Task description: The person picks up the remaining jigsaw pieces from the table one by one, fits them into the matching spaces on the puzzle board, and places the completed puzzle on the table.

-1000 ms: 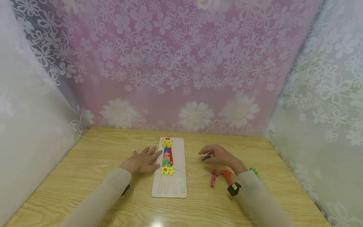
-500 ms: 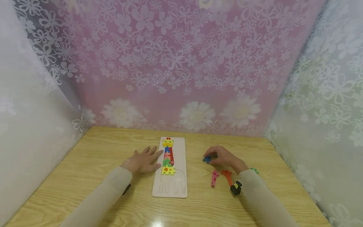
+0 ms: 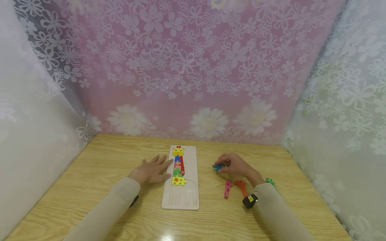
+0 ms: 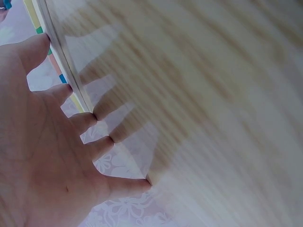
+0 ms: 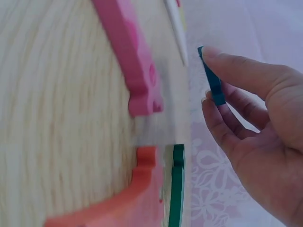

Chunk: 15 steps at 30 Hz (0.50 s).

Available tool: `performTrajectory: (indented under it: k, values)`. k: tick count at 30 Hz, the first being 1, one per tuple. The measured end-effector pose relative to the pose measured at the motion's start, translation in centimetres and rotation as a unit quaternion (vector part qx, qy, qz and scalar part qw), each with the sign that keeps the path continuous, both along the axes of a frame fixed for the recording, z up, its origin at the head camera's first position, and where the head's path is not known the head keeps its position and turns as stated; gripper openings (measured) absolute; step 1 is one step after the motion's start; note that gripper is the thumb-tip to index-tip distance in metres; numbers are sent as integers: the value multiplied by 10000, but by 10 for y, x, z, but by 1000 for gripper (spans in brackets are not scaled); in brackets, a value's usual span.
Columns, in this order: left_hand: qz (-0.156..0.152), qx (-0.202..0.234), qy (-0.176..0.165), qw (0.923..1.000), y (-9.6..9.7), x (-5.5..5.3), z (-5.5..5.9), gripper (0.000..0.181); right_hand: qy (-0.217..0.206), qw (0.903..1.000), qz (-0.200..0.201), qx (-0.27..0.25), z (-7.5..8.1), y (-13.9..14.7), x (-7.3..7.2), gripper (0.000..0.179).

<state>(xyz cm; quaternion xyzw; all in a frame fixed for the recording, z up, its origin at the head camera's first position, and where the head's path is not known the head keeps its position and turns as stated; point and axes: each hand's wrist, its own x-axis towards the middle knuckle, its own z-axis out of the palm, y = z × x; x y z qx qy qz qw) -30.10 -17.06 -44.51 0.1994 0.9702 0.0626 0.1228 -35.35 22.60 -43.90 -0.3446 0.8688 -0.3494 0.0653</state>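
In the head view, my right hand [image 3: 237, 166] pinches a blue puzzle piece [image 3: 217, 167] between thumb and fingers, to the right of a pale wooden puzzle board [image 3: 190, 160]. The right wrist view shows the piece [image 5: 214, 81] edge-on, held above the table. My left hand [image 3: 151, 171] lies with spread fingers at the board's left edge, its thumb and a fingertip on the rim. A giraffe's yellow head [image 3: 178, 151], a neck of blue, pink and green pieces, a red mane strip [image 3: 182, 165] and a yellow piece [image 3: 179, 181] sit in the board. Leg-shaped recesses show below them.
Loose on the wooden table [image 3: 211, 221] at the right lie a pink piece [image 3: 227, 189], an orange piece [image 3: 241, 187] and a green piece [image 3: 270, 181], partly hidden by the right sleeve. Floral curtains [image 3: 193, 83] stand behind and at both sides.
The right hand has closed its fingers on the blue piece, turned it and shifted it slightly left. The left hand and the board stay where they were.
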Motion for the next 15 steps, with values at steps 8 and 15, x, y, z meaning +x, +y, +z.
performTrajectory:
  k: [8,15]
  values:
    - [1,21,-9,10000,-1,0,0,72,238,9991,-283,-221,7,-8,12,28]
    - [-33,-2,20,10000,0,-1,-1,73,26,9982,-471,-372,10,-16,21,28]
